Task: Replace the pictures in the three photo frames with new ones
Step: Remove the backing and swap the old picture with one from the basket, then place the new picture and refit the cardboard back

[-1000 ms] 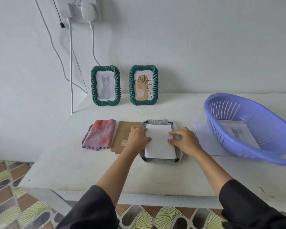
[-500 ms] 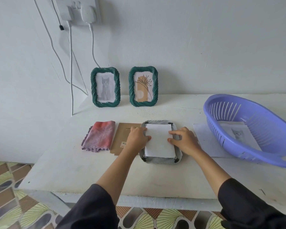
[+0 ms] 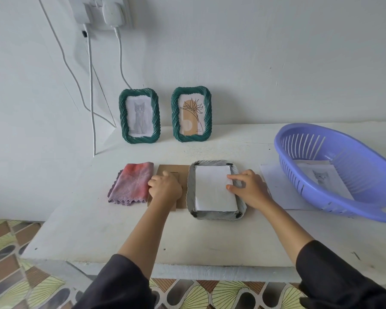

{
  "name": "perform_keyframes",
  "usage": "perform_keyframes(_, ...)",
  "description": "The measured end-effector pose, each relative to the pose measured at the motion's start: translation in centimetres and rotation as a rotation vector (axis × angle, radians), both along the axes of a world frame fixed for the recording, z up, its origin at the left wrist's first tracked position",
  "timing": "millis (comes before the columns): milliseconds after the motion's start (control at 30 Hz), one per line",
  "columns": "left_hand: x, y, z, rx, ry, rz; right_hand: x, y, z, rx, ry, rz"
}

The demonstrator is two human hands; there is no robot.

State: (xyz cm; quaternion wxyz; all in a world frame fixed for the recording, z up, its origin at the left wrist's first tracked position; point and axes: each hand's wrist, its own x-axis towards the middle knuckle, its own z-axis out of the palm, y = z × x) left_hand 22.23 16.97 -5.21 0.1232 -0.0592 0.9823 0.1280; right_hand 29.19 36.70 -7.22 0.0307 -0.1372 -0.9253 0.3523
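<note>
Two frames stand at twelve o'clock, the cat frame [image 3: 123, 117] seemingly done and the plant frame [image 3: 207, 114] seemingly not, while the third frame [image 3: 216, 216] lies face-down at centre, its new paper [image 3: 212, 190] pressed under near-flat fingers of the right hand [image 3: 250, 190], and the left hand [image 3: 165, 189] curls its fingers onto the unfitted backing board [image 3: 183, 171] at nine o'clock.

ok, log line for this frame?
step: refill face-down frame | left hand: on backing board | right hand: presses paper in frame | backing board: not yet fitted
</note>
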Motion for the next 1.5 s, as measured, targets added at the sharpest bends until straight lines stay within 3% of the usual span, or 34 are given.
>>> perform_keyframes(500, -1.1, -1.1, 0.8, 0.142, -0.004, 0.122, 0.2, -0.1, 0.2, -0.001, -0.008, -0.005)
perform_keyframes(767, -0.4, -3.8, 2.8, 0.576, 0.241, 0.228, 0.1, 0.2, 0.0, -0.028, 0.028, -0.008)
perform_keyframes(900, 0.0, -4.3, 5.1, 0.745, 0.413, 0.244, 0.2, 0.1, 0.4, -0.171, 0.115, -0.045)
perform_keyframes(1000, 0.7, -2.8, 6.2, 1.024, 0.310, 0.247, 0.6, -0.3, 1.3, -0.224, 0.218, -0.092)
perform_keyframes(1100, 1.8, 0.0, 5.8, 1.162, 0.027, 0.204, 0.7, -1.0, 2.2, -0.405, 0.229, -0.041)
perform_keyframes(1233, 2.9, 2.8, 3.6, 1.109, -0.119, 0.139, 0.6, -0.8, 1.7, -0.520, 0.169, -0.072)
perform_keyframes(1500, 2.3, 4.6, 1.9, 0.971, -0.104, 0.091, 0.4, -0.1, 0.8, -0.489, 0.080, -0.137)
